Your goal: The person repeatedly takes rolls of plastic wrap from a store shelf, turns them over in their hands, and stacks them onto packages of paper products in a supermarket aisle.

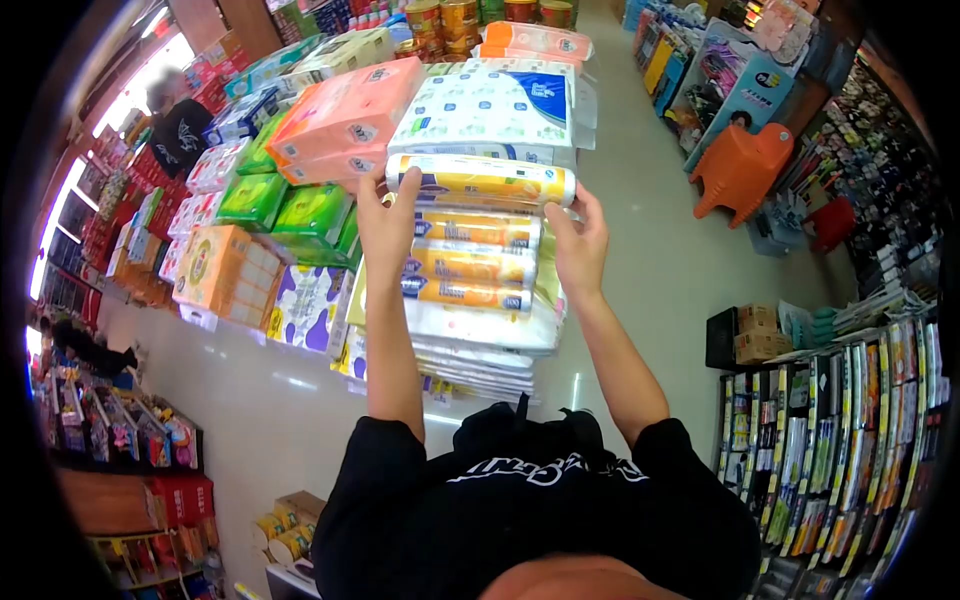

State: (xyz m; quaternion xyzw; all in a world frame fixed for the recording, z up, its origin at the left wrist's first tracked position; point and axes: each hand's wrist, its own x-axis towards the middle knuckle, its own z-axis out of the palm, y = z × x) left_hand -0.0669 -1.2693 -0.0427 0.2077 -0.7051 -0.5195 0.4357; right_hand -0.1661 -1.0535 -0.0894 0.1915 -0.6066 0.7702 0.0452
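A long white roll with a yellow-orange label (480,180) lies crosswise between my hands, against the front of a big white-and-blue tissue pack (480,108). My left hand (386,215) grips its left end, thumb on top. At the right end, my right hand (578,238) curls its fingers and thumb around the tip. Several similar rolls with orange labels (470,264) sit in a row just below, on top of a stack of flat white packs (490,328). What exactly the rolls are, I cannot make out.
Pink tissue packs (350,110) and green packs (310,213) are piled to the left, with an orange carton (225,272) beyond. An orange plastic stool (745,172) stands across the aisle floor (640,200). Shelves of goods (835,440) line the right. A person (180,125) is at the far left.
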